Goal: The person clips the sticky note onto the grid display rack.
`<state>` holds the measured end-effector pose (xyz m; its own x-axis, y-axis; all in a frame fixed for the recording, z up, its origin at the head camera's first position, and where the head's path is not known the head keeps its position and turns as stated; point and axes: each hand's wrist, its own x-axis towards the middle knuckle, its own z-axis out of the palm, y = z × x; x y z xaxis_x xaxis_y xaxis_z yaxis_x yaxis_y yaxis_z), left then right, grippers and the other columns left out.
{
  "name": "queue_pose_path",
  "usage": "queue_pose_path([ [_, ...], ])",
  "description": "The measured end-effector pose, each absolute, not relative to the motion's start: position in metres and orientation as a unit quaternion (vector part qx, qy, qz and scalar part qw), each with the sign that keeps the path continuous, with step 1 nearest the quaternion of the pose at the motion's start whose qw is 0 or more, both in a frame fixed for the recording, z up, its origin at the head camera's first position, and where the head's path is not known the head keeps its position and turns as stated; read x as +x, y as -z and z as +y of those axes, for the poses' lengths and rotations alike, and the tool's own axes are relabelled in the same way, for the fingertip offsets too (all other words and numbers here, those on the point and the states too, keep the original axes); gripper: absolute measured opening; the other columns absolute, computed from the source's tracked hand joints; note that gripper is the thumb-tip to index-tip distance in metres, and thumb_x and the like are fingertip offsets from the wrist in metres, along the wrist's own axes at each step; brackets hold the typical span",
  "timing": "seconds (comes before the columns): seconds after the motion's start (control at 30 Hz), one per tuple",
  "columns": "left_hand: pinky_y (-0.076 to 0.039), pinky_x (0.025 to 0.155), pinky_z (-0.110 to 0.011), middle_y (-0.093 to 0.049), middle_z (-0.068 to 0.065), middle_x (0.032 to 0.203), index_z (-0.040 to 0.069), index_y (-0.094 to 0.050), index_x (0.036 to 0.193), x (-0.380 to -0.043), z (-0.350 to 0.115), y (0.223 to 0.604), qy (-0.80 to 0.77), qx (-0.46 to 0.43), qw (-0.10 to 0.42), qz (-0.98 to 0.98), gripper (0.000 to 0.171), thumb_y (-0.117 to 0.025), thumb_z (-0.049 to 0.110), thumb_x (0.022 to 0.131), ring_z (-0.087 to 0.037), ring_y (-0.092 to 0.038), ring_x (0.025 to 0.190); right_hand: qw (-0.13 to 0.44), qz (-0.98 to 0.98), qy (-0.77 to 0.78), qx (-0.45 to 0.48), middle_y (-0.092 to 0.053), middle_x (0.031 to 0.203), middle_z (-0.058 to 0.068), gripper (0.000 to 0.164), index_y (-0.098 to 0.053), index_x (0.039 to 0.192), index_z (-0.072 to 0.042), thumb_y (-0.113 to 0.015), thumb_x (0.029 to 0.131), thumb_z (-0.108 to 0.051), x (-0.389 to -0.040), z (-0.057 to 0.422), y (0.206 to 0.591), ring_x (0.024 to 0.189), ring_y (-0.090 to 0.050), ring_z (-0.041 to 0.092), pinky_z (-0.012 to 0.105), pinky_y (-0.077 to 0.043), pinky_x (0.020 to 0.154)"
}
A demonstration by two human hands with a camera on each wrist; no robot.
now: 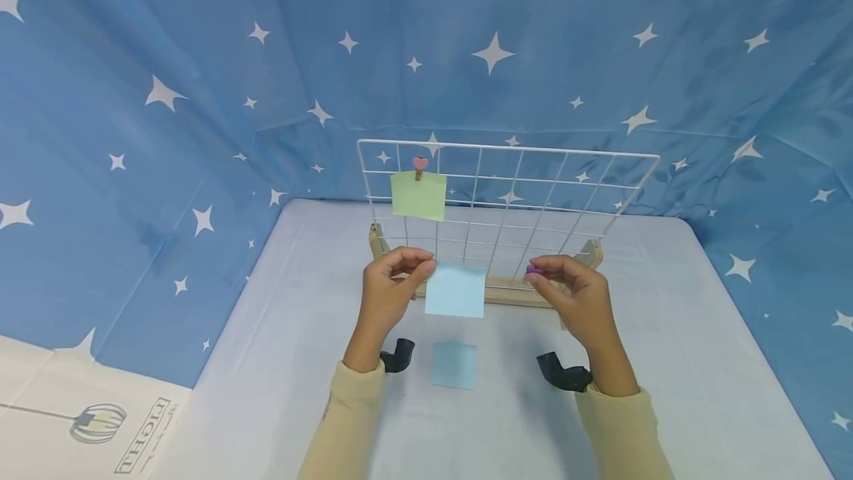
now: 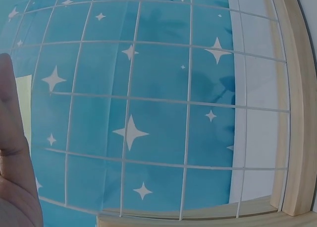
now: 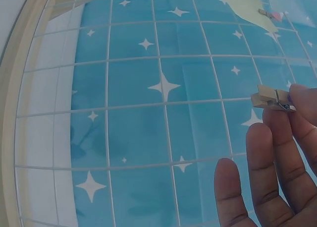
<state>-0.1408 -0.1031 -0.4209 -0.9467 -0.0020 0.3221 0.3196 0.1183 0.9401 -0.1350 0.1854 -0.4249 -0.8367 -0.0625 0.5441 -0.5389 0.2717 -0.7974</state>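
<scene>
My left hand (image 1: pixel 389 289) pinches a light blue paper note (image 1: pixel 456 292) by its upper left corner, in front of a white wire grid (image 1: pixel 509 148). In the left wrist view only part of that hand (image 2: pixel 15 162) shows, and the blue note is out of sight. Between the thumb and a finger of my right hand (image 1: pixel 578 289) is a small wooden clothespin (image 3: pixel 271 99). The head view shows its purple part (image 1: pixel 533 270). A green paper note (image 1: pixel 418 197) hangs at the grid's upper left, under a clothespin with a pink heart (image 1: pixel 420 166).
Another blue note (image 1: pixel 455 366) lies on the white table (image 1: pixel 266 391) between the forearms. The grid stands in a wooden base (image 1: pixel 523 295). Behind the table hangs a blue curtain (image 1: pixel 560 13) with white stars. Black bands (image 1: pixel 563 374) circle both wrists.
</scene>
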Motion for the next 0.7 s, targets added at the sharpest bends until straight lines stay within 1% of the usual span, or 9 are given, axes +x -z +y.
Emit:
queue_pose_path([
  [0.03,-0.059,0.057,-0.03,-0.077,-0.012,0.098,-0.001,-0.08,0.107,-0.141,-0.103,0.42,0.654,-0.107,0.125,-0.738,0.012,-0.081,0.008,0.099,-0.011,-0.069,0.085,0.21,-0.77,-0.57,0.195,-0.075,0.1,-0.014,0.022,-0.074,0.105,0.013,-0.074,0.086,0.025,-0.135,0.185,0.424,0.093,-0.071,-0.003,0.011,-0.055,0.093],
  [0.13,-0.06,0.059,-0.029,-0.077,-0.012,0.098,-0.001,-0.08,0.106,-0.143,-0.101,0.419,0.651,-0.105,0.129,-0.74,0.013,-0.081,0.009,0.098,-0.011,-0.069,0.087,0.214,-0.769,-0.569,0.198,-0.075,0.1,-0.012,0.023,-0.074,0.105,0.013,-0.074,0.086,0.025,-0.136,0.183,0.423,0.094,-0.071,-0.003,0.012,-0.055,0.094],
  [0.27,-0.057,0.058,-0.023,-0.077,-0.013,0.098,-0.001,-0.079,0.107,-0.146,-0.099,0.42,0.652,-0.103,0.129,-0.74,0.013,-0.081,0.009,0.098,-0.01,-0.068,0.085,0.216,-0.771,-0.565,0.198,-0.075,0.102,-0.014,0.023,-0.074,0.105,0.012,-0.075,0.086,0.024,-0.137,0.182,0.423,0.095,-0.07,-0.003,0.011,-0.055,0.094],
  [0.33,-0.055,0.057,-0.021,-0.077,-0.013,0.098,-0.002,-0.079,0.107,-0.147,-0.099,0.419,0.654,-0.102,0.129,-0.738,0.013,-0.081,0.008,0.098,-0.01,-0.068,0.084,0.218,-0.772,-0.564,0.199,-0.074,0.102,-0.015,0.023,-0.075,0.105,0.012,-0.075,0.086,0.024,-0.138,0.182,0.422,0.095,-0.07,-0.003,0.011,-0.055,0.094],
  [0.57,-0.055,0.057,-0.022,-0.077,-0.012,0.097,-0.001,-0.079,0.107,-0.151,-0.097,0.417,0.659,-0.108,0.137,-0.732,0.013,-0.081,0.007,0.098,-0.01,-0.067,0.082,0.222,-0.766,-0.565,0.21,-0.074,0.102,-0.017,0.023,-0.074,0.104,0.013,-0.075,0.085,0.025,-0.142,0.183,0.419,0.095,-0.07,-0.002,0.012,-0.055,0.093],
  [0.7,-0.055,0.057,-0.022,-0.077,-0.012,0.097,-0.001,-0.079,0.108,-0.153,-0.097,0.415,0.658,-0.112,0.139,-0.732,0.013,-0.081,0.007,0.098,-0.01,-0.067,0.083,0.226,-0.761,-0.567,0.22,-0.074,0.102,-0.016,0.024,-0.074,0.104,0.013,-0.074,0.084,0.026,-0.144,0.182,0.415,0.095,-0.07,-0.001,0.012,-0.055,0.093],
])
